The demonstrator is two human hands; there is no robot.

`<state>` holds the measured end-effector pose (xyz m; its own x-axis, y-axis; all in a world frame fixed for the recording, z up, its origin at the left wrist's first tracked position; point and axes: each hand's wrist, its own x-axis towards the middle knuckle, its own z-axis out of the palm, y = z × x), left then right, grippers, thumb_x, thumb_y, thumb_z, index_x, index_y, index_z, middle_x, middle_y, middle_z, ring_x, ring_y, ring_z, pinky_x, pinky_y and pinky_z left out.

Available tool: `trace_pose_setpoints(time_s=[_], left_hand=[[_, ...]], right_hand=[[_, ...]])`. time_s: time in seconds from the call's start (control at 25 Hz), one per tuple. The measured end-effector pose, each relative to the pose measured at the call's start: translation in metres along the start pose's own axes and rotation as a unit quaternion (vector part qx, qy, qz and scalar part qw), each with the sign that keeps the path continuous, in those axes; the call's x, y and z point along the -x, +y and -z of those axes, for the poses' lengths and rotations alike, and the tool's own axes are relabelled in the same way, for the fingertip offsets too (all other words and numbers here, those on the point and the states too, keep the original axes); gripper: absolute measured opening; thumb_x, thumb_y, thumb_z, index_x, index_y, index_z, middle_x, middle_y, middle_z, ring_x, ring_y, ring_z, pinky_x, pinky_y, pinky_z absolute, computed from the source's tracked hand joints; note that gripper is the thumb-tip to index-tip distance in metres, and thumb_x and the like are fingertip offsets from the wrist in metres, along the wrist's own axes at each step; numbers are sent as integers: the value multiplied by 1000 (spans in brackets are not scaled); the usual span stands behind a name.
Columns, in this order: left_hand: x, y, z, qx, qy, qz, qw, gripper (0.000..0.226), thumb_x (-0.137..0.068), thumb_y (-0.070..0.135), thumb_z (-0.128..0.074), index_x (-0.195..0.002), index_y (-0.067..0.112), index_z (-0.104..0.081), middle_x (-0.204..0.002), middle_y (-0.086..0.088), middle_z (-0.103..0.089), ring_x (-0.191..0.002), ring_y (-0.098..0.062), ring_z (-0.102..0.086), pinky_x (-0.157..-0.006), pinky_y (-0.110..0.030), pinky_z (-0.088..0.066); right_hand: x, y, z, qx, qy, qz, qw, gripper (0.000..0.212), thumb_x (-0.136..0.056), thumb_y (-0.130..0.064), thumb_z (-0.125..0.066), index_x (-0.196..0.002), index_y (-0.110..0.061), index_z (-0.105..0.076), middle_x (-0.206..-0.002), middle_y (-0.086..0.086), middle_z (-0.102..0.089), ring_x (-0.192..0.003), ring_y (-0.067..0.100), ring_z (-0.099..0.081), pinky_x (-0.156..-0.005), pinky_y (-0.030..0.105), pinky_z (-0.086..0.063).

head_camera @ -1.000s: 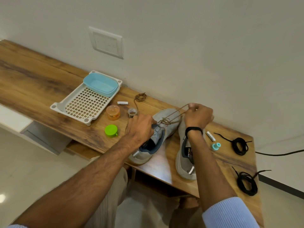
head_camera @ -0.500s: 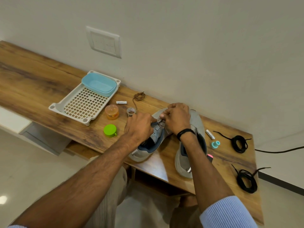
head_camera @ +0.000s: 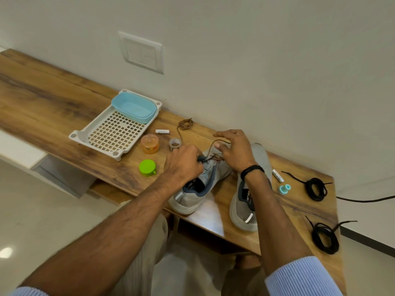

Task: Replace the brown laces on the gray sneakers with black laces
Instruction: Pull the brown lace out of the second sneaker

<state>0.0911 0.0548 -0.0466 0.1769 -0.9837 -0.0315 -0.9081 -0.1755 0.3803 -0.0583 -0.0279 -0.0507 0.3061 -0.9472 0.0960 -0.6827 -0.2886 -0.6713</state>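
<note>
a home room: wooden desk [head_camera: 53, 107], wall switch plate [head_camera: 142, 52], tiled floor [head_camera: 38, 214].

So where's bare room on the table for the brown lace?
Bare table left of the white tray; a strip between the right sneaker and the black laces. Crowded between tray and left sneaker: orange jar, green lid.

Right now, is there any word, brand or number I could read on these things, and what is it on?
No text reads clearly.
Sneaker being unlaced, insole: white letters, blurred.
Other sneaker, insole: white letters, blurred.
Battery beside the tray: print too small.
Battery beside the teal cap: print too small.
Orange jar: label blurred.
</note>
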Motion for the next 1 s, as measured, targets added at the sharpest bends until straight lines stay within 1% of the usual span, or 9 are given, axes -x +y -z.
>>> trace_pose_setpoints(time_s=[0.16,0.24,0.36,0.48,0.56,0.6,0.72,0.88,1.0], left_hand=[[-6,-3,-7,-8,7,-17,1000,25,-87,44,-67,-108,33,-71,-103,-5,-69,-99,-29,-64,-67,-31,-37],[-8,-4,-9,-12,2,-22,1000,32,-84,54,-68,-106,32,-70,-99,-3,-68,-96,-26,-64,-65,-31,-37],[-10,-5,-10,-33,15,-38,999,34,-80,57,-70,-99,29,-71,-92,-2,-66,-91,-24,-62,-63,-31,-36],[-12,-3,-12,-55,28,-54,997,32,-80,56,-71,-95,28,-71,-88,-3,-68,-86,-24,-63,-61,-30,-38],[-14,0,-15,-58,41,-71,995,31,-82,54,-70,-96,26,-71,-86,-3,-68,-84,-25,-64,-60,-32,-43],[-15,1,-18,-59,47,-78,994,31,-84,53,-69,-97,25,-70,-87,-4,-69,-84,-26,-64,-61,-33,-46],[-18,4,-24,-62,48,-87,993,32,-87,50,-66,-98,21,-70,-87,-7,-69,-84,-27,-64,-62,-34,-48],[-20,0,-25,-54,26,-85,995,31,-87,48,-67,-101,22,-72,-86,-6,-69,-82,-25,-64,-62,-36,-52],[-19,0,-23,-48,14,-87,995,27,-87,43,-69,-103,22,-73,-88,-6,-70,-82,-25,-64,-66,-38,-55]], right_hand=[[5,-1,-7,79,-109,43,990,25,-90,-14,-67,-112,-23,-73,-119,4,-60,-113,16,-53,-92,21,-37],[4,-2,-8,103,-122,55,986,20,-91,-14,-64,-107,-19,-75,-107,1,-66,-100,13,-56,-82,20,-38],[2,3,-12,125,-110,35,985,11,-90,-15,-67,-86,-18,-77,-89,-5,-68,-83,9,-57,-75,24,-43],[-1,6,-20,146,-111,14,983,31,-90,-16,-65,-62,-28,-59,-85,1,-64,-78,16,-61,-73,30,-49],[-3,8,-22,144,-116,15,983,44,-90,-16,-63,-55,-31,-42,-79,2,-52,-70,18,-52,-70,29,-44],[-3,8,-22,145,-118,17,982,43,-91,-17,-63,-56,-31,-42,-79,2,-51,-70,18,-51,-70,29,-44],[-1,8,-21,155,-119,10,981,30,-92,-20,-63,-64,-26,-53,-94,7,-64,-83,22,-61,-76,33,-51],[0,6,-18,152,-114,4,982,44,-94,-20,-61,-58,-32,-39,-90,8,-63,-85,24,-60,-72,29,-43],[1,4,-17,155,-109,2,982,27,-97,-20,-58,-69,-19,-58,-95,8,-68,-89,23,-62,-71,26,-40]])
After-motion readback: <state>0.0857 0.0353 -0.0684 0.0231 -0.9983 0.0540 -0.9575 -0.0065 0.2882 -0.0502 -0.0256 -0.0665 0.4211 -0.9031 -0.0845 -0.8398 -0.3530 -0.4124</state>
